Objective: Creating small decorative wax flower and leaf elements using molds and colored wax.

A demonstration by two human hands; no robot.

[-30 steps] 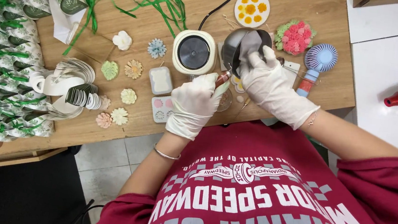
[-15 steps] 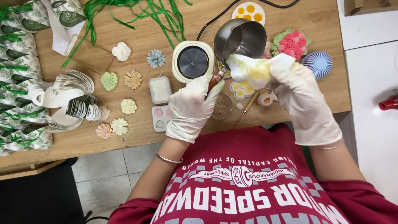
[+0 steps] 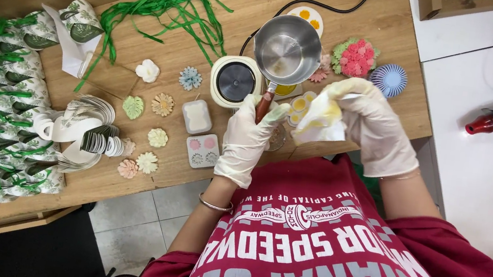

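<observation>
Your left hand [image 3: 247, 140], gloved white, has its fingers closed around the brown handle of a small steel pot [image 3: 286, 52], held above the wooden desk [image 3: 398, 25] just right of the round white burner [image 3: 235, 81]. Your right hand [image 3: 379, 133] grips a crumpled, yellow-stained wipe [image 3: 323, 118], fingers curled shut on it, near and right of the pot. Small flower-shaped pieces [image 3: 162, 104] and a pink mould tray [image 3: 202, 150] lie left of your left hand.
</observation>
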